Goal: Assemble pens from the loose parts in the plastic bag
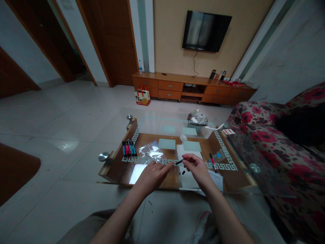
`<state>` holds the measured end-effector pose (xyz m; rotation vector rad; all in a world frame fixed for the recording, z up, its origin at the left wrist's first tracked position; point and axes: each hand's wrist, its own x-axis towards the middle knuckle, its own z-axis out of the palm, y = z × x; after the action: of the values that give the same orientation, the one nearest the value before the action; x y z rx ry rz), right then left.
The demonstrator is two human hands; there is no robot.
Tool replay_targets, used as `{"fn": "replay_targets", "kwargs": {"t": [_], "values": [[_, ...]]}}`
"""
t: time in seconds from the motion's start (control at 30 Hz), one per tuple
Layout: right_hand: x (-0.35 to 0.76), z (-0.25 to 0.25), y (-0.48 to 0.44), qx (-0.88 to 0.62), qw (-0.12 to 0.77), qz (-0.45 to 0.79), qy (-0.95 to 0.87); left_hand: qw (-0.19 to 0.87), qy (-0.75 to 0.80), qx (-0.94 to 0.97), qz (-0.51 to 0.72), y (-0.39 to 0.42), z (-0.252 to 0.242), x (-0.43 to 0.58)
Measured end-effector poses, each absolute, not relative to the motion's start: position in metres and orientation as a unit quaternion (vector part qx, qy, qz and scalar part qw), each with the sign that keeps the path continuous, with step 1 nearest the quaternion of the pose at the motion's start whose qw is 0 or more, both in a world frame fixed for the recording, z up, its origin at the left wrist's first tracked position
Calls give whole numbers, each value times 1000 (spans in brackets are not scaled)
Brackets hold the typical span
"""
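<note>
Over the middle of the glass bench's near edge, the person's right hand has its fingers pinched narrow around one end of a slim black pen barrel. The left hand reaches to the barrel's other end, its fingers close together; whether they grip the tip cannot be told. A small black piece lies just below the right hand, toward the near edge.

By the bench's left edge, pens with blue, red and black parts lie side by side in a row. A crumpled clear plastic bag is between that row and the hands. Toward the near right corner lies a red-and-black pen, near a small blue round object.
</note>
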<state>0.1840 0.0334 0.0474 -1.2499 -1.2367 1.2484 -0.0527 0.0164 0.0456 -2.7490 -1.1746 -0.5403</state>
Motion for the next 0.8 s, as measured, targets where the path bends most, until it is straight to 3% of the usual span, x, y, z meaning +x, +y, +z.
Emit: {"fn": "replay_targets", "kwargs": {"t": [0.17,0.33,0.6,0.8], "values": [[189,55,34,-532,476,485,-504,56,-385,-904,-179,17,43,-53],[211,52,43,-577,478,381,-541,53,-394,-901,-172,18,39,-53],[222,21,48,-625,298,311,-651,57,-388,-902,-179,17,45,-54],[213,12,46,-651,222,289,-666,55,-388,-899,-197,16,48,-56]]}}
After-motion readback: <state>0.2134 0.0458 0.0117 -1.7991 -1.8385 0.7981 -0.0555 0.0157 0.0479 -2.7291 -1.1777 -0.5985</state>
